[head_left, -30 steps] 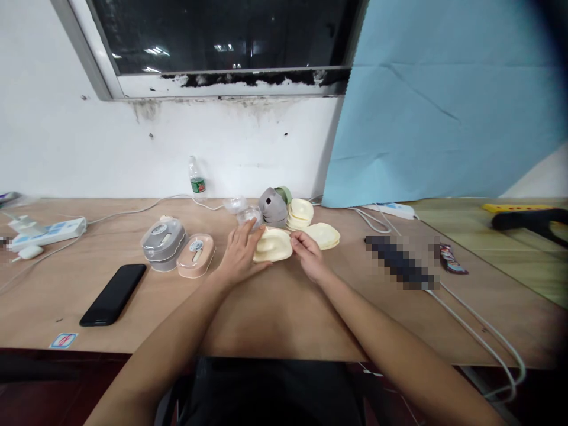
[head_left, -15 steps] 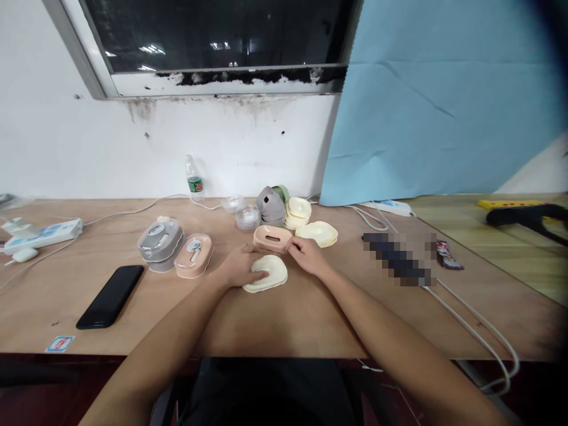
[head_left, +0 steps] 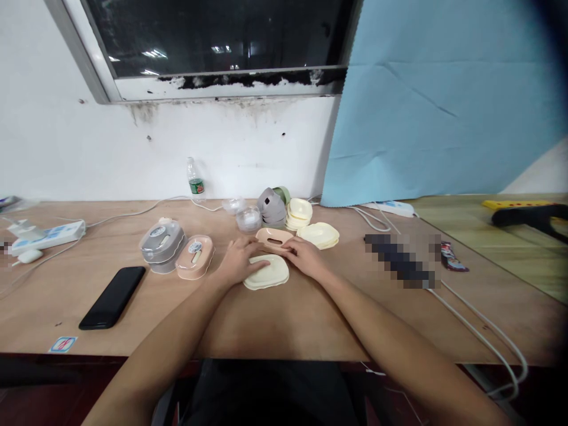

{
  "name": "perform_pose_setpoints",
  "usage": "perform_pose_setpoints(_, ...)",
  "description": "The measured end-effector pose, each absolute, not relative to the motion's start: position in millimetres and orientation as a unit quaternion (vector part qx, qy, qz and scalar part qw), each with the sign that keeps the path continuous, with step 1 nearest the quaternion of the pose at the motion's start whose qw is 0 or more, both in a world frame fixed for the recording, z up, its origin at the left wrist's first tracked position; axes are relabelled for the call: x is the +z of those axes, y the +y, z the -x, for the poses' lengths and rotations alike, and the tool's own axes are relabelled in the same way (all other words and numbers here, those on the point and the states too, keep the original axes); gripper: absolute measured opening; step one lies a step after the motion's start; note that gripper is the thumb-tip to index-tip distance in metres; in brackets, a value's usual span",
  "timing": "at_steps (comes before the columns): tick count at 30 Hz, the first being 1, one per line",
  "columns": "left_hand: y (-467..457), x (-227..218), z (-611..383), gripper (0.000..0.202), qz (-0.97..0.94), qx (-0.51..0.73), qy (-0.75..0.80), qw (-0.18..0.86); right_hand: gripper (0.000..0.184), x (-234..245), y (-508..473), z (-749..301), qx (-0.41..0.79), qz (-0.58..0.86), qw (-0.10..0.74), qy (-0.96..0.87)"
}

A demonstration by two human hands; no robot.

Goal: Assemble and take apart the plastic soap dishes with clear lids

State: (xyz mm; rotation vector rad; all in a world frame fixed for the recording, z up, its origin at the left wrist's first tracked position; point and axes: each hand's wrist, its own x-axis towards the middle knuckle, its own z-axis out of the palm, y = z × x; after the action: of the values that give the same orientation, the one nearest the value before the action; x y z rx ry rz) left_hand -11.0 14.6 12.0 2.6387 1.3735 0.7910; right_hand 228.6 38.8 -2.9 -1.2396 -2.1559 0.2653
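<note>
A peach, oval-cornered plastic cover (head_left: 276, 234) with a dark slot in it stands at the middle of the table. My left hand (head_left: 239, 260) has its fingers at the cover's left edge, and its thumb stretches over the stacked cream oval plates (head_left: 268, 275) just in front. At the cover's right edge, my right hand (head_left: 305, 254) grips with bent fingers; its fingertips are partly hidden. More flat cream plates (head_left: 320, 235) lie right behind my right hand. A stack of small cream bowls (head_left: 300, 210) rises beyond them.
A lidded grey box (head_left: 162, 245) and a lidded peach box (head_left: 195, 257) stand left, with a black phone (head_left: 113, 297) nearer. Clear cups (head_left: 248, 219), grey shells (head_left: 271, 207) and a bottle (head_left: 194, 177) are at the back. White cables (head_left: 481, 331) run along the right.
My left thumb has shifted up across the cream plates, which show more of their surface. My right fingers have moved further onto the peach cover's near edge.
</note>
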Motion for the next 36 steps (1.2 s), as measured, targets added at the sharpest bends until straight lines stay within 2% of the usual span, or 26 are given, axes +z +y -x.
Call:
perform_pose_setpoints(7, 12.3, 22.4, 18.2, 0.062, -0.799, 0.347, 0.491, 0.006, 0.016, 11.8, 30.3, -226.8, 0.123, 0.38, 0.405, -0.823)
perform_pose_setpoints(13, 16.9, 20.3, 22.7, 0.047, -0.799, 0.366, 0.451, 0.153, 0.008, 19.0, 18.0, -221.7, 0.148, 0.287, 0.342, -0.882)
perform_pose_setpoints(17, 14.4, 18.2, 18.1, 0.045, -0.843, 0.295, 0.423, 0.152, 0.008, 18.4, 11.7, -219.3, 0.193, 0.281, 0.319, -0.884)
perform_pose_setpoints(19, 11.0, 19.7, 15.7, 0.047, -0.857, 0.273, 0.417, 0.135, 0.018, 17.8, 10.4, -219.8, 0.216, 0.296, 0.311, -0.877)
perform_pose_setpoints(23, 5.5, 22.4, 12.7, 0.053, -0.872, 0.244, 0.41, 0.111, 0.06, 13.5, 14.3, -223.3, 0.243, 0.308, 0.292, -0.872)
perform_pose_setpoints(25, 4.6, 21.8, 11.5, 0.054, -0.878, 0.234, 0.405, 0.104, 0.074, 10.5, 17.8, -225.8, 0.261, 0.312, 0.276, -0.871)
perform_pose_setpoints(36, 4.1, 17.4, 7.0, 0.061, -0.896, 0.201, 0.385, 0.091, 0.095, 7.8, 30.3, -237.9, 0.338, 0.342, 0.205, -0.852)
